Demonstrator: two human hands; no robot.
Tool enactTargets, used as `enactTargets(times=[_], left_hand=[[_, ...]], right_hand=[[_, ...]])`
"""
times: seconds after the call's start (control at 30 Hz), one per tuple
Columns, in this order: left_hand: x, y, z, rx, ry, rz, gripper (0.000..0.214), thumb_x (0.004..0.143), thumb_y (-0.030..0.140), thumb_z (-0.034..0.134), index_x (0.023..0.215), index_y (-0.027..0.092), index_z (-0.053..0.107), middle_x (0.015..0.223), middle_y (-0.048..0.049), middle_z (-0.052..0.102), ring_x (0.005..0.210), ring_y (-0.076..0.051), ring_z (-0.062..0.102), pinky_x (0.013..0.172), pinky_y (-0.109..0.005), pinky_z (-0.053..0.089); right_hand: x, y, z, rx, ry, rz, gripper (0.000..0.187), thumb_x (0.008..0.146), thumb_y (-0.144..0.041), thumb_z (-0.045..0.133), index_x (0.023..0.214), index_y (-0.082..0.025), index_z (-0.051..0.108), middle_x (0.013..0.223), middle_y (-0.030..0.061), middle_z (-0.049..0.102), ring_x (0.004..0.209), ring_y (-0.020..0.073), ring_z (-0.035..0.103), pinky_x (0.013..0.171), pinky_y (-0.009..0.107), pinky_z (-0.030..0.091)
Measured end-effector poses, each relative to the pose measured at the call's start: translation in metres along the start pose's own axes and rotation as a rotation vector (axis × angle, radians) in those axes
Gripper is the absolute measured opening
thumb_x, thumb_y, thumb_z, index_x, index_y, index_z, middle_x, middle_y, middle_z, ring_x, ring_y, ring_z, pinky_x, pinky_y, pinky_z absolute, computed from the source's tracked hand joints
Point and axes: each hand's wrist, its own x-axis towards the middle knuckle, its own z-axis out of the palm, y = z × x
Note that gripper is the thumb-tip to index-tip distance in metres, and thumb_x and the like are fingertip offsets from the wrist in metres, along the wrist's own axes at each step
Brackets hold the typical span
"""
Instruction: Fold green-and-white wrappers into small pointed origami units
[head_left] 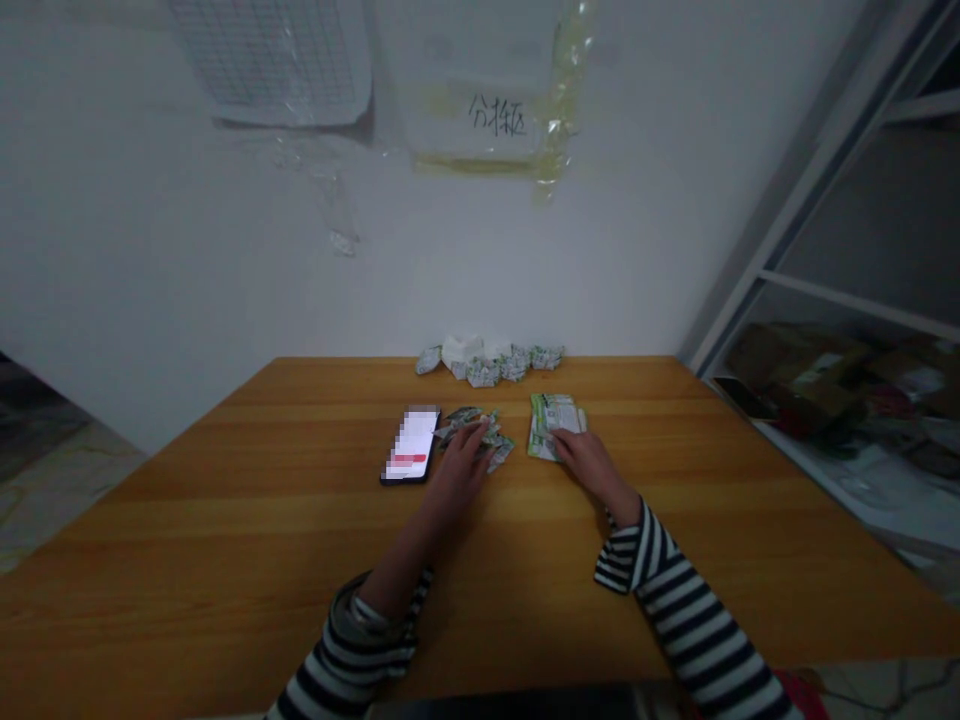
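My left hand (pixel 459 468) rests over a loose heap of crumpled green-and-white printed pieces (pixel 501 455), its fingers spread on top. Whether they are paper or thin packaging I cannot tell. On the right, my right hand (pixel 591 466) has its fingers drawn together at the lower edge of a flat stack of green-and-white printed packets (pixel 546 412). Its thumb is hard to make out. Just left of the heap lies a phone (pixel 411 447) with a lit screen, close to my left hand but apart from it.
Along the back edge of the wooden table (pixel 300 600), against the wall, lie several crumpled printed pieces (pixel 484 372) and a white crumpled tissue-like wad (pixel 463 348). Taped papers (pixel 480 105) hang on the wall. A shelf unit (pixel 862 310) with boxes stands at the right.
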Motion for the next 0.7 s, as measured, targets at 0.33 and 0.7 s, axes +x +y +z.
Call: enactTargets(times=[0.33, 0.7], left_hand=[[0.001, 0.000, 0.000, -0.020, 0.091, -0.013, 0.042, 0.093, 0.028, 0.047, 0.135, 0.021, 0.047, 0.133, -0.0134, 0.050, 0.127, -0.024, 0.047, 0.108, -0.044, 0.038], [-0.001, 0.025, 0.003, -0.779, 0.082, -0.454, 0.049, 0.086, 0.046, 0.058, 0.127, 0.019, 0.057, 0.105, -0.0115, 0.070, 0.093, -0.025, 0.068, 0.083, -0.037, 0.054]], right_hand=[[0.005, 0.009, 0.017, 0.250, 0.149, 0.024, 0.036, 0.089, -0.023, 0.052, 0.123, -0.017, 0.062, 0.112, 0.0123, 0.072, 0.099, 0.0249, 0.069, 0.085, 0.037, 0.053], [-0.011, -0.029, 0.018, 0.128, 0.431, 0.044, 0.025, 0.090, -0.021, 0.052, 0.101, -0.024, 0.075, 0.098, 0.0072, 0.076, 0.088, 0.0243, 0.073, 0.084, 0.038, 0.055]])
